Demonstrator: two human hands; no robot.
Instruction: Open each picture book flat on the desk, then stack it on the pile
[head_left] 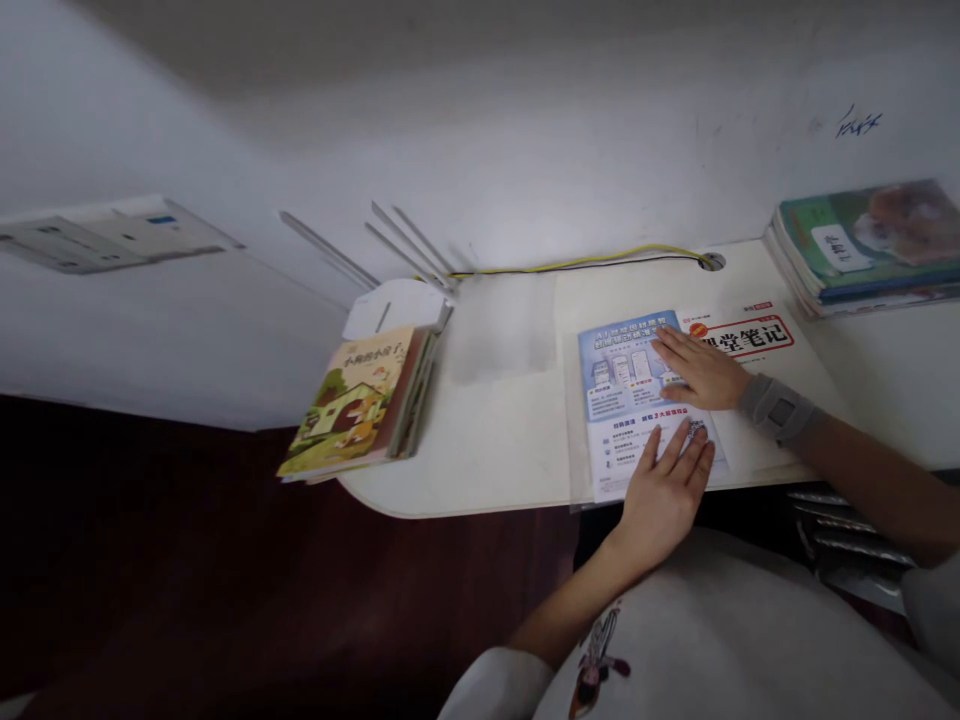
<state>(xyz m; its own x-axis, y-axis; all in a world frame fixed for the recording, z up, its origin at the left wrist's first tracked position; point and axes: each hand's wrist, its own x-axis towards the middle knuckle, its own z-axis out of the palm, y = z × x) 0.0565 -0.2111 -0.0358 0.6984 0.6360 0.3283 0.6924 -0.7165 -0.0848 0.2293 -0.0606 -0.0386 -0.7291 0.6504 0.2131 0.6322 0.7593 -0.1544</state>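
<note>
A blue and white printed leaflet point(616, 395) lies on the white desk point(495, 440) inside what looks like a clear plastic sleeve, next to a white book cover with red characters point(750, 335). My left hand point(664, 490) rests flat on the leaflet's lower edge near the desk's front, fingers stretched out. My right hand point(697, 368) lies flat across the leaflet's right side, fingers extended, with a grey band on the wrist. Neither hand grips anything.
A stack of picture books point(360, 405) overhangs the desk's left end beside a white router point(397, 300) with antennas. Another stack of books point(870, 245) sits at the back right. A yellow cable point(585, 262) runs along the wall. Dark floor lies to the left.
</note>
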